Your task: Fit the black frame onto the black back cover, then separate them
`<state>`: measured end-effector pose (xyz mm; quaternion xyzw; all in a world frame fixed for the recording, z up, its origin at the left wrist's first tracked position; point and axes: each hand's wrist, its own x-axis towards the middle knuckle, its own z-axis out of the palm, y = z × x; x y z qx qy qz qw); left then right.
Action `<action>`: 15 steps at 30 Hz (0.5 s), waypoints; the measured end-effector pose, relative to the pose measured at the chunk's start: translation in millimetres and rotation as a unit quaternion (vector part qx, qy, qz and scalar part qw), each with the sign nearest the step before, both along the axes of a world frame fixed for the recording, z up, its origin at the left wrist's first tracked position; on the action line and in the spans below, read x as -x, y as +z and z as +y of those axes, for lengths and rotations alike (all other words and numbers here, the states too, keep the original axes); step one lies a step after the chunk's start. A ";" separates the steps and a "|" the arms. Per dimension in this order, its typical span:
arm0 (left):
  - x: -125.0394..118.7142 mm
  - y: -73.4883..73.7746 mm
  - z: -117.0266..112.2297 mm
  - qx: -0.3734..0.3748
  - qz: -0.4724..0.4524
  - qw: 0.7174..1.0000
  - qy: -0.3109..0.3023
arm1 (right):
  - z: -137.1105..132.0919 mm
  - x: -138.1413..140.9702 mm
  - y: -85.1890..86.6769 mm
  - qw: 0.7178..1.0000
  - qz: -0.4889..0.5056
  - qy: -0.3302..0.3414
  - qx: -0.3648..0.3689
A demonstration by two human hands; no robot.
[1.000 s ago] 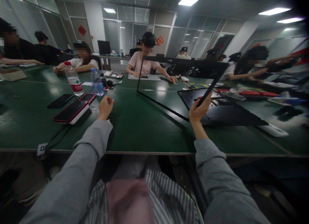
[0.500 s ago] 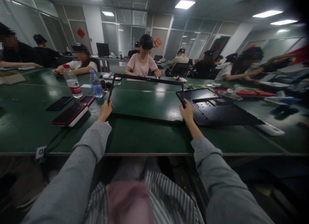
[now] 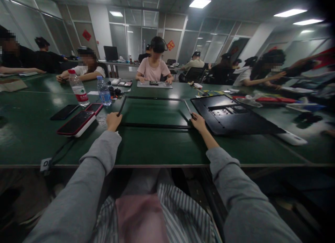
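A thin black rectangular frame (image 3: 154, 125), like a screen bezel, is low over the green tabletop (image 3: 162, 145), lying nearly flat. My left hand (image 3: 113, 121) is closed on its left side. On its right side my right hand (image 3: 198, 122) grips the edge between thumb and fingers. Through the frame's opening the green table shows. Just right of my right hand lies a large black panel (image 3: 235, 122), like a monitor's back cover, with a recessed section near its upper middle. Whether the frame's underside touches the table everywhere, I cannot tell.
To the left stand a red-labelled water bottle (image 3: 78, 89) and a blue-labelled one (image 3: 104, 93). Near them lie a dark phone (image 3: 64, 112) and a red-edged device (image 3: 75, 124). A white object (image 3: 295, 139) pokes out under the panel. Across the table sits a person (image 3: 154, 67) with a flat board (image 3: 142, 84).
The frame has tipped from raised and upright to nearly flat, its far edge dropping toward the table. Both hands kept their grip. The person opposite now has both hands on the board.
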<state>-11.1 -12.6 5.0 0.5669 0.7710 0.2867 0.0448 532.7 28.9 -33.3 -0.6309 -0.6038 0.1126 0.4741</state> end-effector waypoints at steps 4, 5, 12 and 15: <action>-0.5 -7.6 2.3 0.001 0.005 1.000 0.018 | -8.9 4.6 6.8 0.998 -0.003 -0.034 0.045; 0.3 -9.8 3.3 -0.009 0.001 1.000 0.016 | -10.3 6.2 8.0 0.998 -0.008 -0.039 0.052; 0.1 -12.2 6.2 -0.042 -0.033 0.999 0.004 | -10.3 14.0 11.4 0.997 -0.001 -0.050 0.059; -8.7 -3.5 1.1 -0.077 -0.057 0.995 -0.037 | -8.8 12.5 11.6 0.996 -0.011 -0.055 0.066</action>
